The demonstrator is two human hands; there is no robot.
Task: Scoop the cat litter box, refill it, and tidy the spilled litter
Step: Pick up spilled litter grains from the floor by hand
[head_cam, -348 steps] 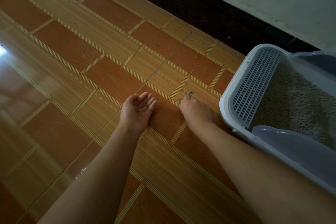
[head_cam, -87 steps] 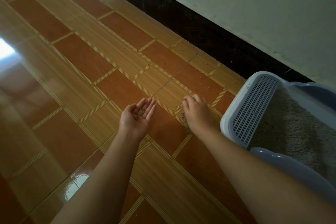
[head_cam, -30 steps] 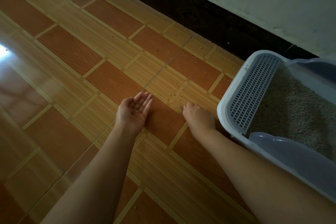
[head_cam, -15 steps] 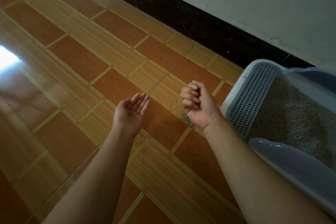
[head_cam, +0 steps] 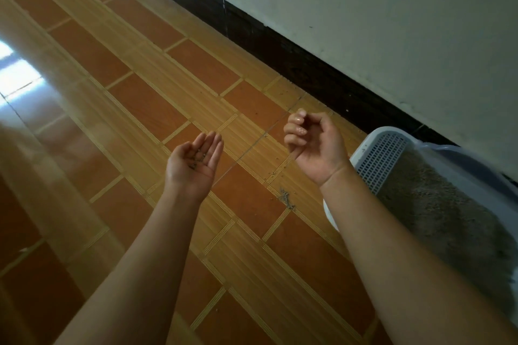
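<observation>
Nearby: litter box (head_cam: pixel 384 157) rt, spilled litter (head_cam: pixel 286 199) beside.

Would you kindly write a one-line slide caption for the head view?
Left hand cups litter grains palm-up; right hand, fingers curled, hovers above spilled litter beside the litter box.

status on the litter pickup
Left hand cupped, grey litter grains in palm. Right hand raised, fingers curled. Small litter pile on tiled floor, nothing blocking.

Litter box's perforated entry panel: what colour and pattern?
The panel is white, with a regular grid of small holes; head view shows it.
</observation>
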